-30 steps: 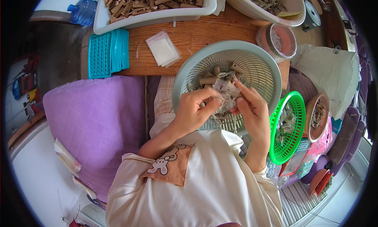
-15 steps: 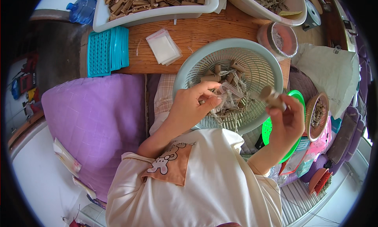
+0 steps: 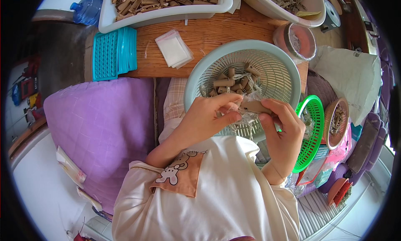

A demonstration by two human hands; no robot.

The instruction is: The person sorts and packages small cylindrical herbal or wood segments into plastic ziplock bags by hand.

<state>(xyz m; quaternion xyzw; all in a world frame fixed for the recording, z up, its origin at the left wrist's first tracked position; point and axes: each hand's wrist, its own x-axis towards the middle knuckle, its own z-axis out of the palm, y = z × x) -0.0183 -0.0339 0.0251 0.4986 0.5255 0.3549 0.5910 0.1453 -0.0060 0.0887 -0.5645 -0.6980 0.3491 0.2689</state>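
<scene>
My left hand (image 3: 214, 114) is closed on a small see-through plastic bag (image 3: 245, 116), its thumb and fingers pinching the bag's edge. From the other side my right hand (image 3: 285, 122) grips a short brown cardboard-like tube (image 3: 256, 107) by one end. The tube's other end lies at the bag, and I cannot tell how far it is inside. Both hands are over the near part of a grey-green slotted basket (image 3: 193, 76). In that basket lie several brown tubes (image 3: 224, 82) and pale stringy bundles, partly hidden by my hands.
On the wooden table (image 3: 146, 36) stand a white tub of brown pieces (image 3: 167, 15), a stack of teal trays (image 3: 115, 53), flat plastic bags (image 3: 174, 49) and a pinkish container (image 3: 294, 42). A green basket (image 3: 315, 136) and a tan basket (image 3: 344, 115) sit at right.
My right hand has moved left with the brown tube, bringing it to the plastic bag in my left hand. The green basket at right shows more now.
</scene>
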